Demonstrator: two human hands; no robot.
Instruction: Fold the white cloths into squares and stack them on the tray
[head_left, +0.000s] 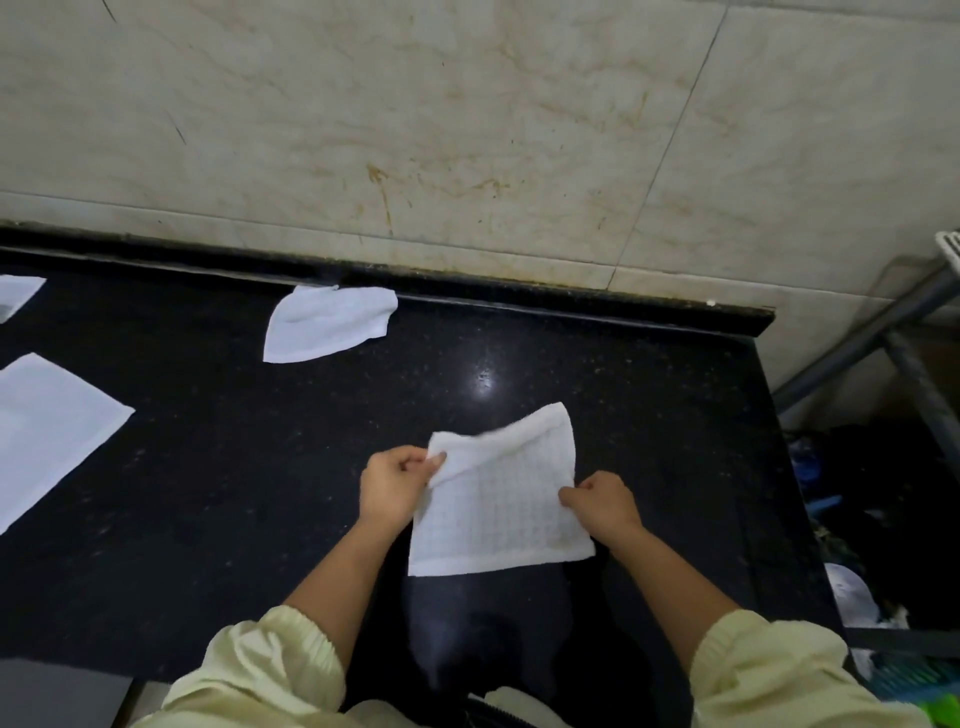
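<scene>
Mid-fold on the white cloth (498, 514), spread on the black bench (649, 395). Pinched at its far left corner by the left hand (397, 480), thumb and fingertips closed on a lifted, turned-over flap. Gripped at its right edge by the right hand (602, 501), fingers curled tight onto the fabric.

Most likely to go wrong: a crooked fold. With a slanted far edge and a loose flap, easy to bring corners down unmatched and end with a lopsided shape, not a square. Easy also to drag the whole cloth over the glossy stone by pulling harder with one hand. Worth watching the right side: bench end close to the right of the cloth, with a drop to clutter beyond, so risky to slide anything that way.

Plenty of open bench beyond the cloth and to its left. A crumpled cloth (330, 322) well beyond it, against the wall (467, 130); a flat cloth (52, 426) far to its left. No tray in view; cannot tell where to stack.
</scene>
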